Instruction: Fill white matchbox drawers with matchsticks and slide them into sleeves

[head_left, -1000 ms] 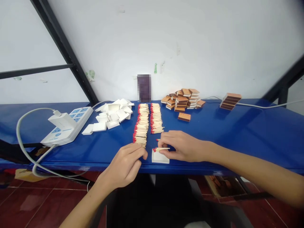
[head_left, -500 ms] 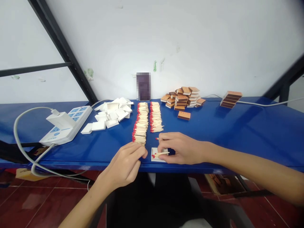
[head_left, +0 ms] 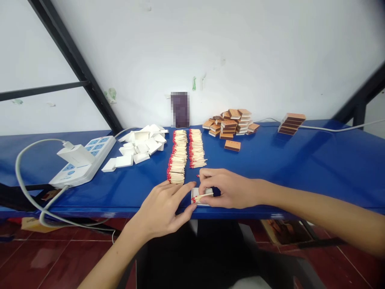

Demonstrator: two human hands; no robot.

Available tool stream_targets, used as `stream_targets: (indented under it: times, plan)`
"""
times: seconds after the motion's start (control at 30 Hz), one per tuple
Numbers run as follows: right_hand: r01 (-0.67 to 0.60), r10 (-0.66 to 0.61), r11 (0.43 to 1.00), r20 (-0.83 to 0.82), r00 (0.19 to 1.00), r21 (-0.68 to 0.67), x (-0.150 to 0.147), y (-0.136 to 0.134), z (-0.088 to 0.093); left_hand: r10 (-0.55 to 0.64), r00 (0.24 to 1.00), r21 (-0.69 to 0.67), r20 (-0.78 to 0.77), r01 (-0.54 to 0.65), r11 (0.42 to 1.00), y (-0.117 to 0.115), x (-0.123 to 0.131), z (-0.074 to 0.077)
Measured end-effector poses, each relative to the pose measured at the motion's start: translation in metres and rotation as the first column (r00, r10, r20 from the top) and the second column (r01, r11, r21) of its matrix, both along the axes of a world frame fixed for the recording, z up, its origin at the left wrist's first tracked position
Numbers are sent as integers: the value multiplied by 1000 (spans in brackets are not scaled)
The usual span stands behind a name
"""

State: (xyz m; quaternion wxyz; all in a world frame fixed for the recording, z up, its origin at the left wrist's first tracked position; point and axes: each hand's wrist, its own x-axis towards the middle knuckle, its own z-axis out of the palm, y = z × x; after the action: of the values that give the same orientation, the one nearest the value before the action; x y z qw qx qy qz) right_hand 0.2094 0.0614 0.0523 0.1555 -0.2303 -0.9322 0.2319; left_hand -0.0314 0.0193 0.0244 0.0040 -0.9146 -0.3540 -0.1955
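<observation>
A small white matchbox tray (head_left: 206, 191) lies near the front edge of the blue table. Its left end sits between the thumb and forefinger of my left hand (head_left: 164, 206), one at the far corner and one at the near corner. My right hand (head_left: 227, 188) is over the tray's right side, its fingers pinched on a few red-tipped matches (head_left: 202, 197) that lie along the tray. One match head shows just behind the right fingers. Beyond the hands, two long rows of matches, a left row (head_left: 178, 156) and a shorter right row (head_left: 197, 148), run away from me.
White empty trays (head_left: 141, 144) are heaped at the left, beside a power strip (head_left: 84, 160) with a plug and looping cable. Brown matchbox sleeves (head_left: 228, 126) are piled at the back, with a separate stack (head_left: 291, 123) farther right. A dark pixelated object (head_left: 180, 109) leans against the wall.
My left hand has moved right to the tray, its thumb and forefinger parting around the left end. The matches under my right fingers have shifted slightly toward the tray's near side.
</observation>
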Motion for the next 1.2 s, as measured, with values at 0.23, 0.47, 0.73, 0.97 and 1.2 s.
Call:
stream_targets:
  times: [0.23,0.47,0.73,0.97,1.2]
  plan:
    - [34,-35,999,-2,999,-29,0,0,0,-30,999,26,20,30,999,-1,4,1]
    - [1,0,998,24,1000,-63,0,1,3,-29,989,220,143,-3,976,-4,6,4]
    - [-16,16,1000,-15,1000,8,1,0,2,-94,975,279,200,35,960,-1,3,-2]
    - [-54,61,993,-59,996,103,-1,3,-3,-116,973,285,198,56,957,-1,3,-3]
    - [-50,90,981,-209,974,190,-4,2,-8,-103,977,251,187,53,966,-2,1,-2]
